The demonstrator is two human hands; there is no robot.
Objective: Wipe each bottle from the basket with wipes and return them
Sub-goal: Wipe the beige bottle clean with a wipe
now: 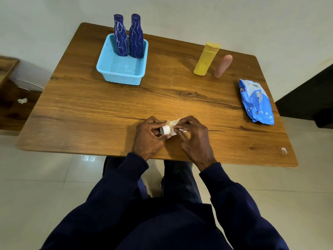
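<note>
Light-blue perforated plastic basket (122, 79) sits far left on the brown wooden table (90, 109). It holds two upright bottles set close together at its far end: the left dark-blue bottle (120, 36) and the right dark-blue bottle (136, 37), both with white wavy lines. The mesh floor shows in the near half. Outside the basket, far right, a tall yellow plastic bottle (207, 59) and a pink rounded bottle (223, 66) stand just beside each other. Blue soft wipes pack (256, 102) lies at the right edge. At the near edge, centre, the hands are together. Left hand (149, 136) grips the small white-capped bottle (165, 130); right hand (195, 136) pinches the pale wipe (173, 123) against it. The bottle's body is mostly hidden.
</note>
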